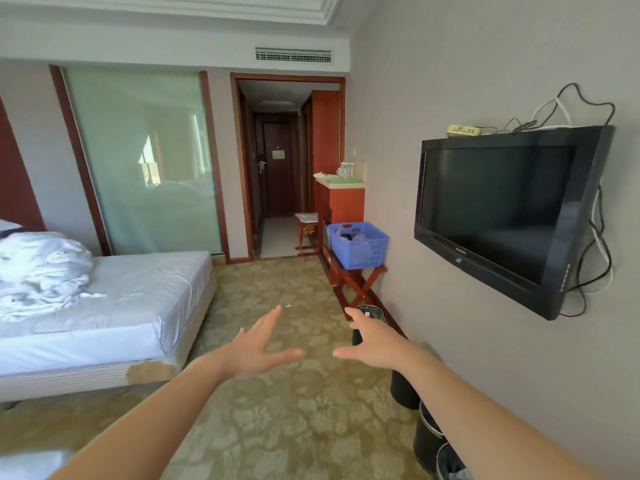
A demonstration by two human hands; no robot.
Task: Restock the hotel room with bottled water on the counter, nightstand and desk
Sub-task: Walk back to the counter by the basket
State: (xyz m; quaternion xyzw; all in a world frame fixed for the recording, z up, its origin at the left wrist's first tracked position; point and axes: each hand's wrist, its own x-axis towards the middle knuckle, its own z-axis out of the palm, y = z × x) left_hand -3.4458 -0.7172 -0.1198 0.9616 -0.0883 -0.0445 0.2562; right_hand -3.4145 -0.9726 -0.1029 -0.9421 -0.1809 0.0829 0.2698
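Observation:
My left hand (258, 346) and my right hand (369, 342) reach out in front of me over the carpet, fingers spread and straight, holding nothing. Ahead by the right wall a blue plastic basket (358, 245) with items inside sits on a wooden folding rack (356, 282). Behind it stands a red-brown counter (343, 194) with a pale top; several clear bottles or glasses (346, 169) stand at its back corner, too small to tell apart.
A bed (104, 306) with rumpled white linen fills the left. A black TV (502, 216) hangs on the right wall. Black bins (427, 431) line the wall below my right arm. A hallway (277, 202) with a small stool (306, 230) leads to the door.

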